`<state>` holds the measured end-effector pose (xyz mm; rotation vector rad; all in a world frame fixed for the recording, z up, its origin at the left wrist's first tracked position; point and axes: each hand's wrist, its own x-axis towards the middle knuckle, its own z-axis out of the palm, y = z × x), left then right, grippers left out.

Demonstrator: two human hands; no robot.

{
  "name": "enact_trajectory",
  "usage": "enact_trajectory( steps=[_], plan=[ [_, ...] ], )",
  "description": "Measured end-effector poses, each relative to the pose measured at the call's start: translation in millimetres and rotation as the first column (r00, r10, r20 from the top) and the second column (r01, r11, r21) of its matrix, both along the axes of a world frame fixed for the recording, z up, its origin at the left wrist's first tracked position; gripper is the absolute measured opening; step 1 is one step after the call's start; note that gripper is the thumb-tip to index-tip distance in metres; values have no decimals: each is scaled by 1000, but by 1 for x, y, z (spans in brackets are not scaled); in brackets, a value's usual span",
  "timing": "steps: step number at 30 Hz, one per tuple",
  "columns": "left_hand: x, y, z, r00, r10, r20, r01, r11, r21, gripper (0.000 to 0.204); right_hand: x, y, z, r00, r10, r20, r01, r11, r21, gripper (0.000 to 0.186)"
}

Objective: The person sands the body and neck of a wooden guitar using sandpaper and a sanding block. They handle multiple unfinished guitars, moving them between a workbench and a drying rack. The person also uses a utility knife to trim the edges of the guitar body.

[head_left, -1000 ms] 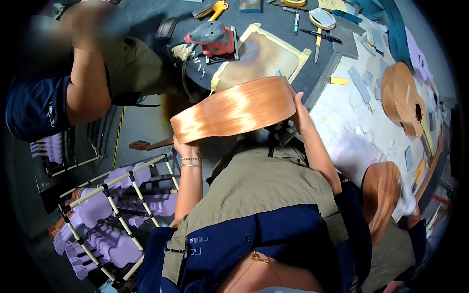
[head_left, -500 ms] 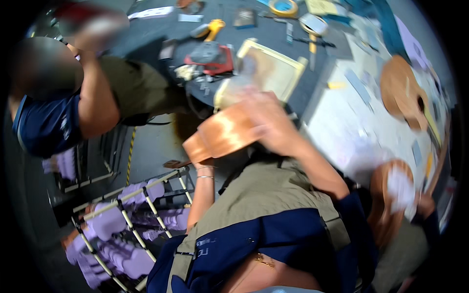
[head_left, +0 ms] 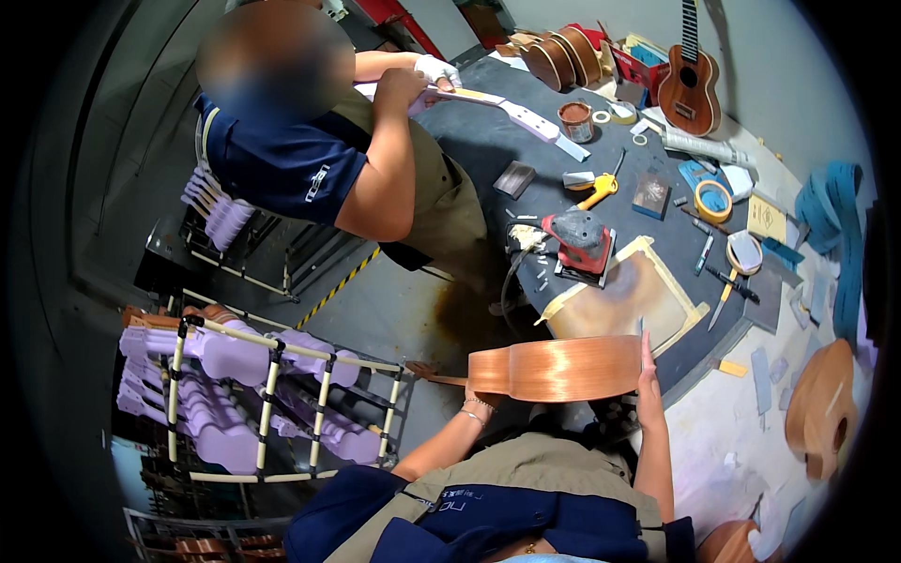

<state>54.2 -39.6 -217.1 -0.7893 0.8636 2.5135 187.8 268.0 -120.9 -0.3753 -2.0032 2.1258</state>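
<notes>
A brown wooden ukulele [head_left: 572,368] lies across in front of me, its glossy side wall turned up. Its neck points left, toward the rack. My left hand [head_left: 482,398] grips it where the neck meets the body, with the fingers partly hidden below the wood. At the rounded tail end my right hand [head_left: 649,383] presses against the body, fingers pointing away from me. A thin grey-blue strip [head_left: 642,326] sticks up at these fingertips; it looks like sandpaper, but I cannot tell for sure. Just beyond the ukulele is a taped-edged board [head_left: 648,293] on the dark table.
A red and grey power sander [head_left: 580,246] stands on the dark table [head_left: 497,155] among tape rolls and small tools. At left, a rack [head_left: 324,413] carries several lilac-covered instruments. A co-worker [head_left: 282,159] holds a lilac-covered neck. Another ukulele body [head_left: 818,408] lies on the right.
My right hand has moved from the ukulele's side wall to its tail end. The tilted body has come level. My view has shifted, bringing more of the table and co-worker into sight.
</notes>
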Motion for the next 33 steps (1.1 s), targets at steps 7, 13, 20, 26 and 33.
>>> enact_trajectory(
  steps=[7,13,20,26,33],
  plan=[
    [-7,3,48,922,-109,372,190,963,-189,17,21,11,33,985,-147,94,166,954,-250,69],
    [-28,-5,107,997,-38,-74,44,995,89,17,12,39,49,982,-167,83,186,918,-351,68],
    [-30,75,205,736,137,-663,-272,957,-104,16,-4,39,-25,953,-293,70,238,589,-772,71],
    [-16,118,248,687,47,-725,-294,931,-218,27,-1,44,105,972,-152,-178,226,802,552,86],
    [9,193,296,574,-285,-768,21,942,-335,20,0,23,145,965,-134,-225,241,791,562,106]
  ],
)
